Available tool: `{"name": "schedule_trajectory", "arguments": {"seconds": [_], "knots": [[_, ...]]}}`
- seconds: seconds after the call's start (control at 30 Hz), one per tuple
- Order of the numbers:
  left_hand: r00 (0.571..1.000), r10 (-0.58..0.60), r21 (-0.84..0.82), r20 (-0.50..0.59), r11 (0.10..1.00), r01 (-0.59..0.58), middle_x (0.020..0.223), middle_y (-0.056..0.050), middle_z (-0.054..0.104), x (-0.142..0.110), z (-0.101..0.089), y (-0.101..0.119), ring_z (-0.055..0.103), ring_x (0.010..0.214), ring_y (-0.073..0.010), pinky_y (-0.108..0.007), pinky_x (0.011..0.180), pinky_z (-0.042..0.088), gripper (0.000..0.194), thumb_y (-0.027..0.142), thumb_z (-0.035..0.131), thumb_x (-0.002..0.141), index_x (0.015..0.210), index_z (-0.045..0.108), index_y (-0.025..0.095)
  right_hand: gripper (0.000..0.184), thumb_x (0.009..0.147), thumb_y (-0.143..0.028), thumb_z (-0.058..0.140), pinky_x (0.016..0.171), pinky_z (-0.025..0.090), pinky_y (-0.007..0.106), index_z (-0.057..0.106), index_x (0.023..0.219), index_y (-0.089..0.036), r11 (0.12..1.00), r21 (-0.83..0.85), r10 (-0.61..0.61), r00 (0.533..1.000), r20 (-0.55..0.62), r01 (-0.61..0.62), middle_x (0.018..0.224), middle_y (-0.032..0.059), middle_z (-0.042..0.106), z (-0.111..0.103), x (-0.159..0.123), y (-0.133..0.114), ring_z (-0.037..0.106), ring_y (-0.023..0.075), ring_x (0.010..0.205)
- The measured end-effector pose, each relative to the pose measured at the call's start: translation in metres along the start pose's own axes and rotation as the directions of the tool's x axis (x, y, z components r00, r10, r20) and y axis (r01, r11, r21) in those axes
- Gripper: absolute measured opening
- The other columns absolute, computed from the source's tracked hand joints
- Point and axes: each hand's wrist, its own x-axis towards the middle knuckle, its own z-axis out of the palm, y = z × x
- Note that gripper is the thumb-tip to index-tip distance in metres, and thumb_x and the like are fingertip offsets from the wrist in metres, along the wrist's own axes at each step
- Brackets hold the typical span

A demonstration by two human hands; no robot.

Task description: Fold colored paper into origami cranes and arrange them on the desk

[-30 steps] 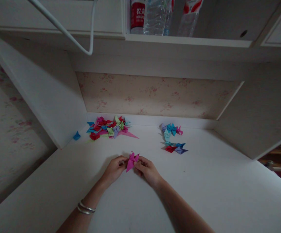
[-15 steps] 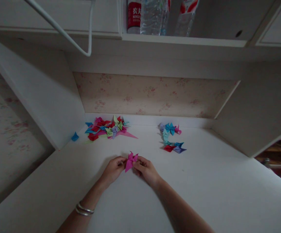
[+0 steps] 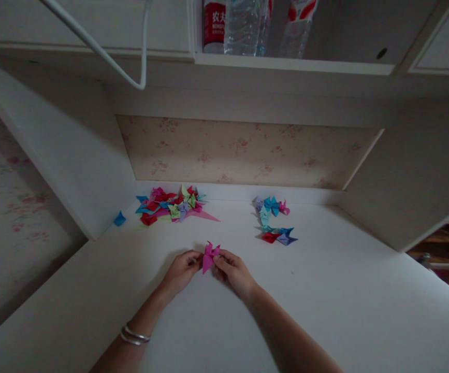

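Note:
A pink origami crane (image 3: 209,257) is between my two hands, near the middle of the white desk. My left hand (image 3: 184,269) pinches its left side, with the fingertips partly hidden behind the paper. On the other side, my right hand (image 3: 232,270) grips it between thumb and fingers, the thumb resting on the front. Beyond my left hand lies a pile of folded paper pieces (image 3: 170,204) in red, pink, green, blue and purple. Farther right, several folded pieces (image 3: 273,207) in purple, blue, teal, pink and red sit in a curved row.
A single blue paper piece (image 3: 119,219) lies by the left side panel (image 3: 64,140). Above the desk (image 3: 325,300), plastic bottles (image 3: 242,28) stand in an open shelf. A white bent tube (image 3: 92,44) hangs at the upper left. Another panel (image 3: 410,171) bounds the right side.
The pink crane has turned slightly in my fingers, and its lower point has shifted a little. Both hands keep their hold. The view has shifted slightly since the earliest frame.

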Motion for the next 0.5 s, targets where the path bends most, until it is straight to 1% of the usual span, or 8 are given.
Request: {"name": "schedule_trajectory", "arguments": {"seconds": [0.1,0.2,0.27,0.4,0.5], "knots": [[1.000,0.011,-0.008,0.002,1.000,-0.011,0.081,-0.004,0.069,0.0007,0.0001,-0.0014,0.060,0.077,-0.0179,-0.025,0.070,0.043,0.031,0.040,0.059,0.078,0.090,0.071,0.014,0.039,0.080,-0.049,0.064,0.042,0.025,0.022,0.065,0.099,-0.015,0.999,0.034,0.017,1.000,-0.016,-0.016,0.059,-0.0033,0.052,0.0004,0.0013,0.0008,0.040,0.0067,0.045],[1.000,0.016,0.012,0.008,1.000,-0.016,0.082,-0.004,0.069,0.0018,0.0000,-0.0034,0.060,0.077,-0.0182,-0.025,0.070,0.043,0.030,0.040,0.060,0.077,0.086,0.070,0.014,0.037,0.077,-0.048,0.068,0.041,0.025,0.022,0.065,0.090,-0.014,0.991,0.134,0.021,0.999,-0.047,-0.015,0.056,-0.0041,0.051,0.0027,0.0026,0.0006,0.039,0.0060,0.043],[1.000,0.012,0.025,0.014,1.000,-0.013,0.083,-0.004,0.069,0.0022,-0.0001,-0.0042,0.060,0.078,-0.0185,-0.026,0.071,0.043,0.028,0.039,0.060,0.077,0.085,0.070,0.014,0.035,0.075,-0.047,0.070,0.039,0.024,0.021,0.064,0.086,-0.014,0.982,0.187,0.024,0.995,-0.092,-0.006,0.054,-0.0045,0.050,0.0039,0.0028,-0.0009,0.039,0.0056,0.041],[1.000,0.015,0.018,0.023,1.000,-0.015,0.081,-0.004,0.069,0.0020,0.0000,-0.0049,0.060,0.075,-0.0183,-0.026,0.069,0.044,0.029,0.038,0.061,0.076,0.088,0.071,0.014,0.036,0.070,-0.044,0.075,0.035,0.024,0.020,0.066,0.087,-0.013,0.985,0.174,0.051,0.978,-0.204,-0.015,0.052,-0.0041,0.054,0.0033,0.0023,-0.0040,0.040,0.0055,0.037],[0.999,0.020,-0.007,0.037,1.000,-0.019,0.079,-0.004,0.069,0.0022,0.0009,-0.0049,0.060,0.073,-0.0180,-0.026,0.068,0.044,0.028,0.037,0.063,0.074,0.088,0.071,0.014,0.036,0.067,-0.044,0.077,0.033,0.024,0.020,0.065,0.082,-0.013,0.991,0.136,0.032,0.970,-0.241,0.001,0.050,-0.0044,0.054,0.0030,0.0033,-0.0019,0.039,0.0057,0.034]]}}
